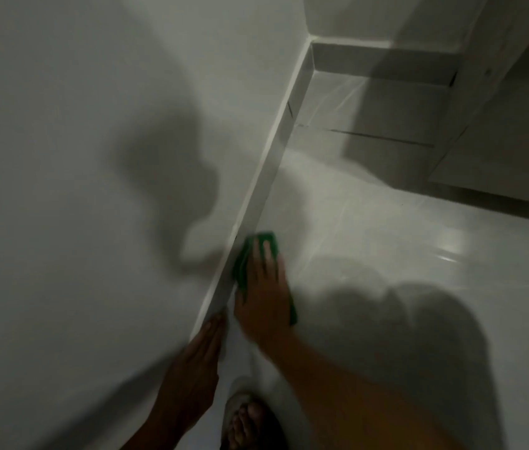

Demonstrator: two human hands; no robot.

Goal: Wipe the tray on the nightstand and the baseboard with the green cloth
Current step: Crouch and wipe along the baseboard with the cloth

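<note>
A: Where is the green cloth?
B: I see it on the baseboard, by the floor. My right hand presses it with straight fingers. My left hand lies flat on the wall.

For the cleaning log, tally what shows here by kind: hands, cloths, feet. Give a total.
Hands: 2, the left hand and the right hand
Cloths: 1, the green cloth
Feet: 1, one foot
Total: 4
</note>
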